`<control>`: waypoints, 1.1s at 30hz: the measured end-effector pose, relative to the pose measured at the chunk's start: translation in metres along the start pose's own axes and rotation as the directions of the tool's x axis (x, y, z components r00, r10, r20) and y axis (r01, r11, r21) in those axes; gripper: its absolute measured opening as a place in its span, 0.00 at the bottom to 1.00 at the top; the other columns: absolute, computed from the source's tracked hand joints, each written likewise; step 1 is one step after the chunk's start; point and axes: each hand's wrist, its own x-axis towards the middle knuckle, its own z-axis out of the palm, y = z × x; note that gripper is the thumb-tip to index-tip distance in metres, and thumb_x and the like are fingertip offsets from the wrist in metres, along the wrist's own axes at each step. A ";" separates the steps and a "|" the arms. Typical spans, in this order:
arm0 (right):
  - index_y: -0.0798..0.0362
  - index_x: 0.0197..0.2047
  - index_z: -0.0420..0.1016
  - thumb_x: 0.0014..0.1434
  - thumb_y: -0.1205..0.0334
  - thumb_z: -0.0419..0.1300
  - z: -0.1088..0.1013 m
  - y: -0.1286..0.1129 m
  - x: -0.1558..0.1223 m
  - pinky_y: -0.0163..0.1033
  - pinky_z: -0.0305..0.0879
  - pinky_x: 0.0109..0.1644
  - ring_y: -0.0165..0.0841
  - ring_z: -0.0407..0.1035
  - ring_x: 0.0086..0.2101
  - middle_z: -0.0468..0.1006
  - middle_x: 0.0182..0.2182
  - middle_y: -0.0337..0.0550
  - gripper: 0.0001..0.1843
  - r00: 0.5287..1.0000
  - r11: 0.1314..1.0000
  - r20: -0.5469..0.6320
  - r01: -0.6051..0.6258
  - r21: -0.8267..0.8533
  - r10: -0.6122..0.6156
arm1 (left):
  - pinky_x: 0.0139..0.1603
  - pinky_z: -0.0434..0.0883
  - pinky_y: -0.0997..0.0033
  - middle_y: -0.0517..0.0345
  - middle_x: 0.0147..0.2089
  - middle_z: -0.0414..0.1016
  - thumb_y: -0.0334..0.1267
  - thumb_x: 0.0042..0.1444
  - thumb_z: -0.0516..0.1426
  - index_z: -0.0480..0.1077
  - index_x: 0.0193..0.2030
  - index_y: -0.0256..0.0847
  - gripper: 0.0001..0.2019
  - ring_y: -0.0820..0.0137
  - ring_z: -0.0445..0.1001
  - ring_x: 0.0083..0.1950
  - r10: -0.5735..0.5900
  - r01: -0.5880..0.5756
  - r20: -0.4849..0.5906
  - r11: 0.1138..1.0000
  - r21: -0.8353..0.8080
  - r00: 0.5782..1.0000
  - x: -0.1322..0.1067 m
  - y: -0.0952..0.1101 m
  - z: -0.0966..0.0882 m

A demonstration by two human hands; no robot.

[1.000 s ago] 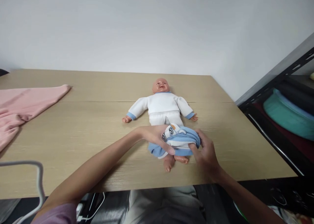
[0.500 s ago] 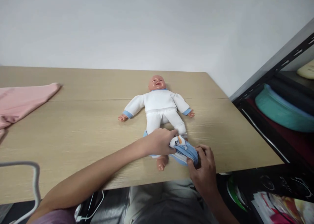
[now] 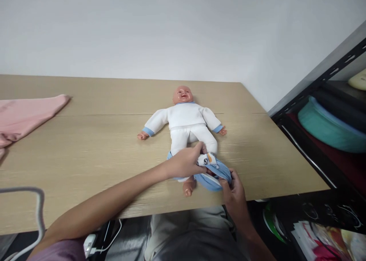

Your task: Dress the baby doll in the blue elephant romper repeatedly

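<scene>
A baby doll point(image 3: 187, 121) in a white top and white trousers lies on its back on the wooden table point(image 3: 85, 150), head toward the wall. A blue and white garment point(image 3: 213, 173) with a cartoon print is bunched around its lower legs. My left hand point(image 3: 185, 162) is closed on the garment's upper edge at the doll's shins. My right hand point(image 3: 233, 188) pinches the garment's lower right edge near the table's front edge. One bare doll foot point(image 3: 188, 187) sticks out below; the other is hidden by the cloth.
A pink cloth point(image 3: 25, 116) lies at the table's far left. A black shelf rack point(image 3: 323, 139) stands to the right, holding a teal round object point(image 3: 328, 129). A white curved cable point(image 3: 38, 215) hangs at the lower left.
The blue garment has been pulled down from the doll's thighs to its shins and toward the doll's right foot. Both hands followed it toward the table's front edge.
</scene>
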 end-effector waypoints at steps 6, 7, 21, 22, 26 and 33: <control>0.50 0.51 0.81 0.61 0.46 0.72 0.017 -0.007 -0.003 0.42 0.79 0.46 0.43 0.80 0.40 0.88 0.40 0.45 0.21 0.994 0.985 0.021 -0.114 0.128 0.112 | 0.53 0.73 0.56 0.51 0.50 0.79 0.42 0.57 0.65 0.64 0.56 0.43 0.23 0.56 0.78 0.51 0.066 -0.074 -0.036 0.957 -0.280 0.997 0.002 -0.009 -0.005; 0.50 0.52 0.81 0.60 0.47 0.72 0.019 -0.004 -0.004 0.43 0.80 0.46 0.44 0.81 0.41 0.88 0.41 0.46 0.22 0.993 0.984 0.013 -0.116 0.133 0.115 | 0.55 0.74 0.56 0.50 0.52 0.78 0.41 0.57 0.65 0.65 0.56 0.43 0.22 0.55 0.79 0.54 0.088 -0.099 -0.050 0.945 -0.312 0.995 0.002 -0.009 -0.006; 0.47 0.58 0.78 0.60 0.57 0.72 -0.004 -0.014 0.052 0.47 0.79 0.55 0.44 0.82 0.50 0.86 0.50 0.47 0.23 0.979 0.991 0.175 0.091 0.099 -0.107 | 0.41 0.68 0.67 0.60 0.39 0.79 0.37 0.59 0.67 0.75 0.46 0.40 0.10 0.65 0.76 0.39 0.216 -0.212 0.044 0.974 -0.075 0.975 0.007 -0.012 -0.028; 0.48 0.55 0.79 0.61 0.57 0.71 -0.011 -0.019 0.061 0.46 0.78 0.54 0.44 0.82 0.48 0.87 0.47 0.46 0.18 0.962 0.995 0.256 0.090 0.041 -0.098 | 0.40 0.68 0.67 0.60 0.39 0.79 0.36 0.59 0.68 0.77 0.45 0.40 0.09 0.66 0.76 0.39 0.211 -0.205 0.072 0.975 -0.081 0.975 0.007 -0.012 -0.032; 0.48 0.54 0.80 0.65 0.56 0.72 -0.031 -0.042 0.099 0.44 0.77 0.49 0.42 0.80 0.44 0.86 0.46 0.44 0.16 0.784 0.973 0.620 0.167 -0.158 -0.034 | 0.41 0.69 0.67 0.58 0.42 0.80 0.38 0.61 0.69 0.78 0.46 0.40 0.09 0.65 0.77 0.41 0.188 -0.180 0.153 0.981 -0.065 0.970 0.007 -0.013 -0.042; 0.47 0.52 0.82 0.60 0.51 0.78 -0.037 -0.083 0.135 0.41 0.75 0.47 0.39 0.76 0.42 0.83 0.44 0.41 0.20 0.588 0.851 0.795 0.486 -0.200 -0.149 | 0.54 0.69 0.59 0.49 0.51 0.78 0.46 0.61 0.73 0.77 0.53 0.42 0.19 0.53 0.76 0.53 0.288 -0.282 0.029 0.901 0.329 0.957 -0.015 0.004 -0.056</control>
